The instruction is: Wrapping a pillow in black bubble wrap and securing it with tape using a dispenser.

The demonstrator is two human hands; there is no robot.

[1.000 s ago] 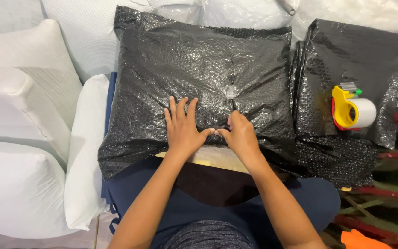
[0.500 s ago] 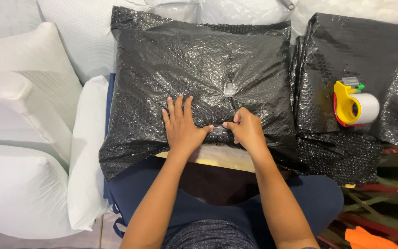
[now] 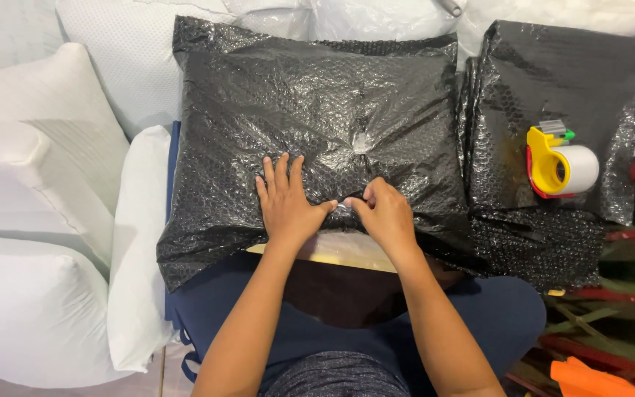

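Head view, looking down: the left hand [image 3: 285,202] lies flat, fingers spread, grip wide and holding nothing, pressed on the near edge of the black bubble-wrapped parcel [image 3: 317,110] on the person's lap. The right hand [image 3: 382,213] sits just beside it, fingers curled, thumb tips nearly meeting, grip narrow on the wrap's surface. Right of the parcel lies a second black bubble-wrap bundle [image 3: 553,81], carrying a yellow tape dispenser [image 3: 556,162]. Left of the parcel, white pillows [image 3: 31,184] are stacked.
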